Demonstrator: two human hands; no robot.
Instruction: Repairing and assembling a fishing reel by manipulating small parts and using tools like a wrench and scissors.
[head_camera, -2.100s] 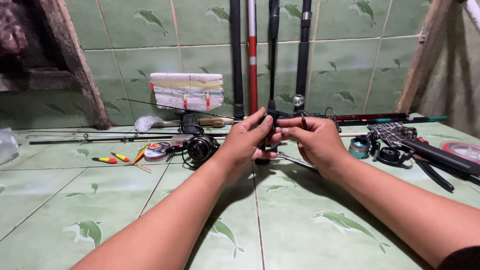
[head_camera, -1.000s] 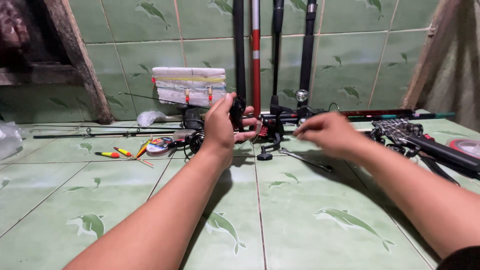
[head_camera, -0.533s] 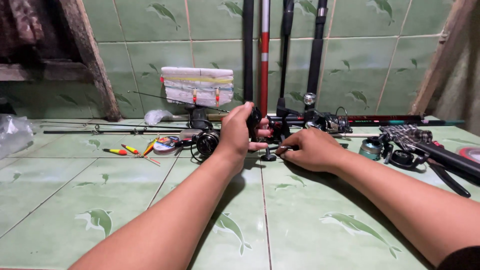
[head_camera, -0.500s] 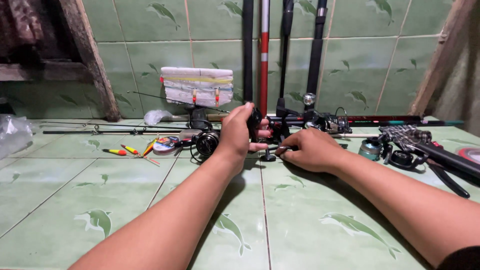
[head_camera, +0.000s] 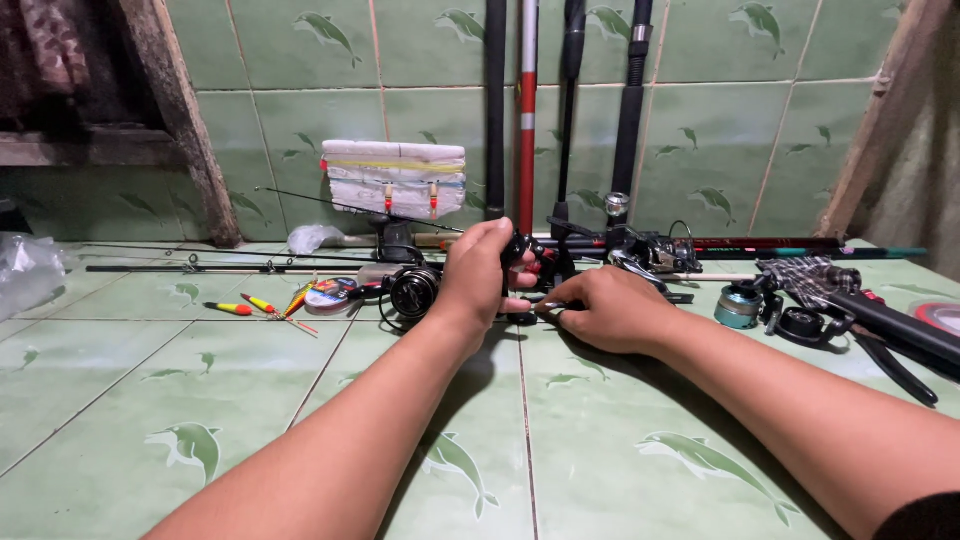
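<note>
The left hand (head_camera: 482, 275) is gripping a black fishing reel (head_camera: 528, 262) just above the green tiled floor (head_camera: 200, 400), in front of the rods (head_camera: 527, 110) leaning on the wall. The right hand (head_camera: 610, 312) is curling beside it, fingertips pinching a small part at the reel's base; another reel (head_camera: 413, 292) is lying just left of the wrist.

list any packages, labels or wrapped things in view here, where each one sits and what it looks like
White foam block: against the tiled wall, rectangular, wound with line, yellow band, small red-orange floats.
Clear plastic bag: far left on the floor, crumpled, see-through.
Round line spool: left of the left hand, flat disc with a multicoloured label.
Teal spool: right of the right hand, small cylinder.
No screens or signs.
</note>
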